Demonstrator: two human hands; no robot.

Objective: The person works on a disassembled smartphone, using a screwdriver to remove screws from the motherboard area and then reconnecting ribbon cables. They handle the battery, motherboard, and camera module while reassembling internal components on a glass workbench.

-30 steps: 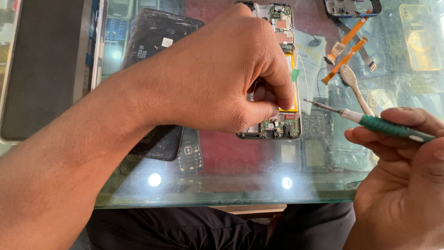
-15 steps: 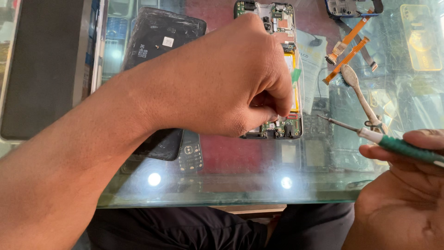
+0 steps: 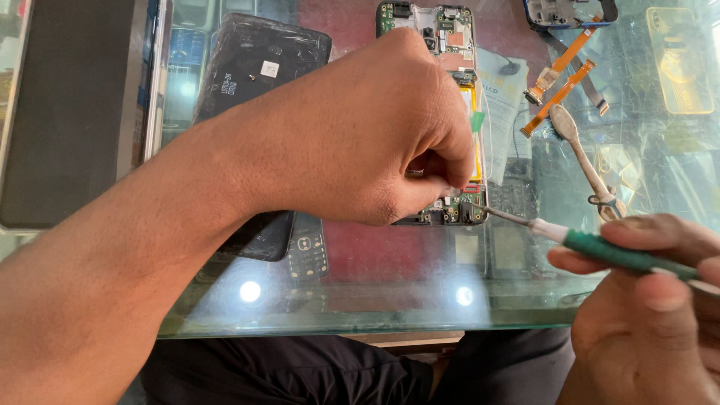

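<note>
An opened phone with bare circuit boards and a yellow battery lies on the glass table. My left hand covers most of it, with the fingers curled and pinched down on its lower end. What sits under the fingertips is hidden. At the lower right, my right hand grips a green-handled screwdriver. The screwdriver's metal tip touches the phone's bottom right corner, just beside my left fingertips.
A black back cover lies to the left of the phone. Two orange flex cables, a worn metal tool and another phone frame lie to the right. Small keypad phones show under the glass.
My right hand has dropped lower and brought the screwdriver tip down and in to the phone's bottom corner. My left hand has stayed pinched on the phone's lower end.
</note>
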